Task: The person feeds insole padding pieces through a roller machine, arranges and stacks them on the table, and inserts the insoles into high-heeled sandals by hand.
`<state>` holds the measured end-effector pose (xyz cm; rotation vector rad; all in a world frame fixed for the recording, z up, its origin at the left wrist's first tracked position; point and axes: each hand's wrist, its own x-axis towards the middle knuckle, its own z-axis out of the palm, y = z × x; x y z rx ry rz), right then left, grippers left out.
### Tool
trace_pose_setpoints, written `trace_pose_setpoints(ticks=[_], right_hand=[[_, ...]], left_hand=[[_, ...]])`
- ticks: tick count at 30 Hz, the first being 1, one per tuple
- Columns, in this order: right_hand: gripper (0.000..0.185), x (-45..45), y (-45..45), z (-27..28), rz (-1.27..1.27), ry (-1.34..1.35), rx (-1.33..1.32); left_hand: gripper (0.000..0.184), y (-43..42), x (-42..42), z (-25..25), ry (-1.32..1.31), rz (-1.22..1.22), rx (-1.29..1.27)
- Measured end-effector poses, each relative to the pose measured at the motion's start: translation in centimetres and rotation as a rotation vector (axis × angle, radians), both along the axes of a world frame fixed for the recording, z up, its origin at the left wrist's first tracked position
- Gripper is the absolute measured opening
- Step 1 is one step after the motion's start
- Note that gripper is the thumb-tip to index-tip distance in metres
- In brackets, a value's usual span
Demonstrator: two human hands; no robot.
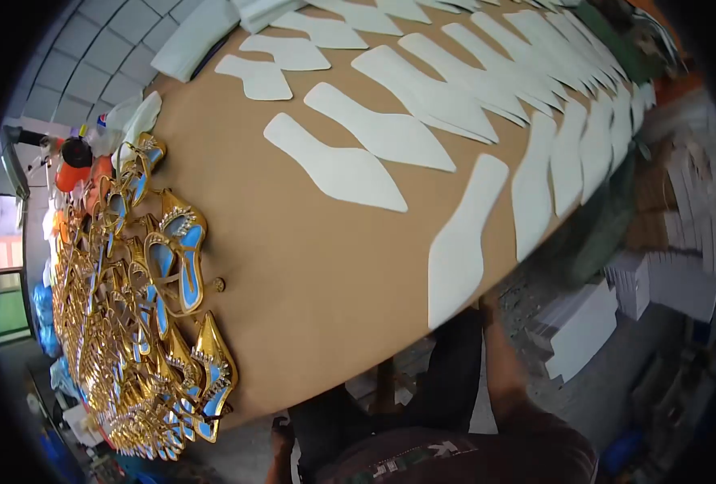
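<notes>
Left hand (pixel 281 438), right arm (pixel 505 363): fingers, cannot tell | nearest right arm: 1 white insole (pixel 461 250) | surface (pixel 309 298): many gold shoes (pixel 214 369), uncountable

Dark maroon shirt (pixel 511 456) worn, sleeve (pixel 563 444) cut short, forearm (pixel 505 367) uncovered. Pale print (pixel 422 457) set across shirt front, small reddish marks included; wording too blurred to be read. Plain trousers (pixel 452 371) worn, near-black.

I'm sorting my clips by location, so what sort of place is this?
Probably a shoemaking workshop: shiny gold pointed shoes with blue insoles share a brown tabletop with flat white sole-shaped pieces.
</notes>
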<state>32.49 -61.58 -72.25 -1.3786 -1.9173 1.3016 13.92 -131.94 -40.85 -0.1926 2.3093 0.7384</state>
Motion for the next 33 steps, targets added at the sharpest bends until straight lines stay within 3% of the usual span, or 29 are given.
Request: trace_pose_setpoints(ticks=[1, 3, 4, 5, 6, 7, 8, 10, 11, 12, 13, 14, 15, 16, 17, 18, 20, 21, 23, 24, 26, 27, 28, 29, 30, 31, 33], right_hand=[[0.068, -0.6, 0.0, 2.5, -0.120, 0.049, -0.086], [0.080, -2.4, -0.4, 8.5, -0.365, 0.148, -0.263], [0.080, -2.2, -2.8, 13.3, -0.402, 0.159, -0.244], [0.077, -4.8, -1.3, 18.9, -0.424, 0.378, -0.402], [0.075, -6.1, 0.0, 25.0, -0.454, 0.575, -0.567], [0.073, -2.5, -6.4, 29.9, -0.493, 0.763, -0.734], [0.077, -2.0, -8.3, 34.5, -0.268, 1.076, -0.834], [0.078, -3.9, -13.7, 45.6, -0.261, 1.307, -0.855], [0.080, -3.8, -15.5, 48.3, -0.184, 1.423, -0.868], [0.080, -3.6, -17.6, 50.9, -0.195, 1.421, -0.862], [0.080, -3.7, -19.4, 53.4, -0.110, 1.465, -0.829], [0.080, -3.9, -21.3, 55.7, -0.023, 1.502, -0.808], [0.080, -4.4, -22.8, 57.5, 0.080, 1.540, -0.789], [0.080, -5.2, -23.8, 58.5, 0.195, 1.579, -0.770], [0.080, -5.9, -25.1, 59.0, 0.218, 1.578, -0.793], [0.083, -6.5, -26.4, 59.3, 0.275, 1.440, -0.560], [0.087, -7.7, -28.6, 59.6, 0.363, 1.149, -0.090], [0.089, -8.2, -29.4, 59.6, 0.391, 0.989, 0.142], [0.075, -8.9, -30.5, 57.8, 0.568, 0.368, 0.885], [0.075, -8.6, -29.5, 57.0, 0.584, 0.382, 0.875], [0.071, -7.8, -24.4, 55.2, 0.369, 0.251, 1.026], [0.069, -6.9, -21.9, 53.4, 0.219, 0.076, 1.083], [0.067, -5.9, -19.2, 51.3, 0.073, -0.100, 1.138], [0.065, -4.7, -17.0, 49.1, 0.044, -0.265, 1.014], [0.064, -3.2, -15.9, 46.8, 0.063, -0.239, 0.856], [0.062, -1.9, -15.8, 44.9, 0.085, -0.219, 0.694], [0.059, -0.7, -16.7, 40.6, 0.175, -0.279, 0.623]], left_hand=[[0.015, -0.4, -0.7, -0.9, -0.053, 0.018, 0.086], [0.019, -1.6, -1.6, -3.7, -0.006, 0.066, 0.521], [0.024, -0.2, -3.0, -2.6, -0.114, -0.028, 0.229], [0.024, 0.0, -3.1, -2.0, -0.132, -0.074, 0.234], [0.022, 0.1, -3.2, -1.9, 0.051, -0.228, 0.197], [0.022, 0.5, -3.2, -1.5, 0.216, -0.380, 0.157], [0.022, 0.5, -3.3, -1.3, 0.387, -0.535, 0.130], [0.020, 0.9, -4.0, 0.4, 0.357, -0.558, -0.108], [0.025, 4.1, -3.8, 6.5, 0.351, -0.503, 0.003], [0.032, 6.4, -3.2, 11.2, 0.287, -0.407, 0.311], [0.040, 8.7, -2.3, 14.8, 0.224, -0.294, 0.616], [0.040, 10.6, -1.1, 18.1, 0.225, -0.285, 0.611], [0.045, 12.7, 0.0, 20.8, 0.148, -0.280, 0.894], [0.050, 15.1, 0.6, 23.0, 0.079, -0.272, 1.181], [0.052, 16.9, 0.9, 24.8, -0.052, -0.355, 1.272], [0.048, 20.3, 1.6, 26.2, -0.007, -0.507, 1.327], [0.057, 26.8, 3.7, 25.7, -0.186, -0.235, 1.541], [0.074, 29.4, 4.2, 24.4, -0.480, -0.166, 1.767], [0.093, 32.9, 5.7, 26.6, -0.584, -0.185, 1.627], [0.093, 32.2, 6.2, 25.8, -0.565, -0.169, 1.624], [0.107, 30.1, 6.8, 23.9, -0.568, -0.356, 1.513], [0.116, 28.1, 6.0, 25.2, -0.688, -0.426, 1.541], [0.111, 24.9, 3.7, 23.5, -1.206, -0.532, 1.767], [0.098, 22.5, 2.7, 24.0, -0.695, -0.536, 1.473], [0.084, 20.5, 2.2, 24.6, -0.225, -0.514, 1.127], [0.035, 18.9, 1.9, 22.7, 0.448, -0.369, 0.690], [0.024, 10.0, -0.1, 14.8, 0.523, -0.122, 0.017]])
